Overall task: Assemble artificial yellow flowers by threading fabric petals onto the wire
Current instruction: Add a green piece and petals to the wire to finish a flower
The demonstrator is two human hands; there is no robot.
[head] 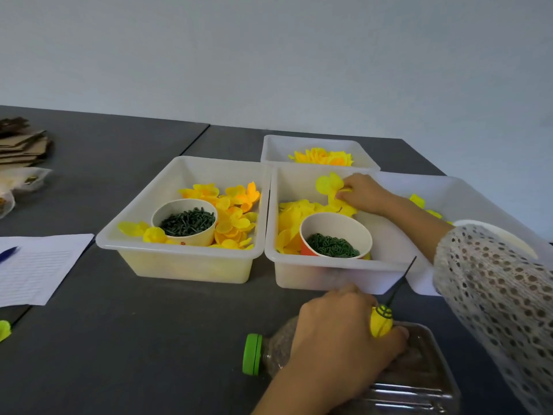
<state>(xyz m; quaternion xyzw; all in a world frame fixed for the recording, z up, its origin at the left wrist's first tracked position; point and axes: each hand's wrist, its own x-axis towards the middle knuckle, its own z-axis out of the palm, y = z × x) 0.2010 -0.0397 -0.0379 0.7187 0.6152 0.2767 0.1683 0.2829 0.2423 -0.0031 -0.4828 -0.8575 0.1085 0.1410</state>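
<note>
The left hand (344,333) curls around a tool with a yellow handle (380,323), from which a thin dark wire (401,281) rises up and to the right, its tip crossing the front rim of the middle bin (329,265). That hand rests over a clear plastic bottle (419,384) lying on its side with a green cap (252,354); the bottle's far end is cut off by the frame edge and its contents are hard to read. The right hand (363,193), in a white perforated sleeve (493,295), reaches into the middle bin and pinches a yellow fabric petal (329,184) above the pile of loose petals (291,217). An orange cup (335,238) of small green rings sits in that bin. The left bin (179,250) holds more petals and a white cup (185,221) of dark green pegs. The forearm partly hides a further bin (466,193) at the right.
</note>
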